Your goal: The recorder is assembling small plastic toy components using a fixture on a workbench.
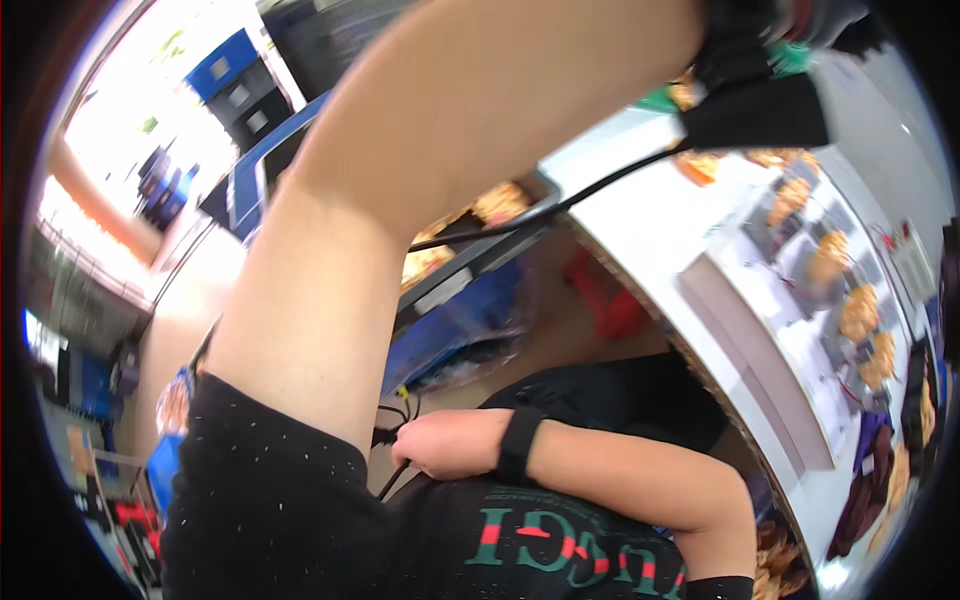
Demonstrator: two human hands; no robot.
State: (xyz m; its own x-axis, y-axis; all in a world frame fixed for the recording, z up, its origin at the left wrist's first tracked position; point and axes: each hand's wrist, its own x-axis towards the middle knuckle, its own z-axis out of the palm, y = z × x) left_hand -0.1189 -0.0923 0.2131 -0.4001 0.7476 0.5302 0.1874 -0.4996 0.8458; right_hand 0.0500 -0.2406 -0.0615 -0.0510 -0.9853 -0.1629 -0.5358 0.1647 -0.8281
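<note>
My left arm (310, 250) rises from the lower left, bends, and reaches across the top toward the upper right. Black gear (735, 50) wraps its wrist, and a flat black piece (760, 115) hangs beside it. The fingers of that hand cannot be made out there. A black cable (610, 185) runs from near the wrist down behind the arm. In front of my waist, my right hand (440, 445), with a black wristband (520, 445), is closed around a thin black cable (392, 482). My fingertips are partly hidden.
At right, a white table (640, 260) bears a grey strip (750, 370) and a row of tan crinkled pieces (858, 312). A dark-rimmed crate (440, 290) with similar pieces stands beyond my waist, above a blue plastic-wrapped bundle (460, 345). A red object (610, 300) lies under the table.
</note>
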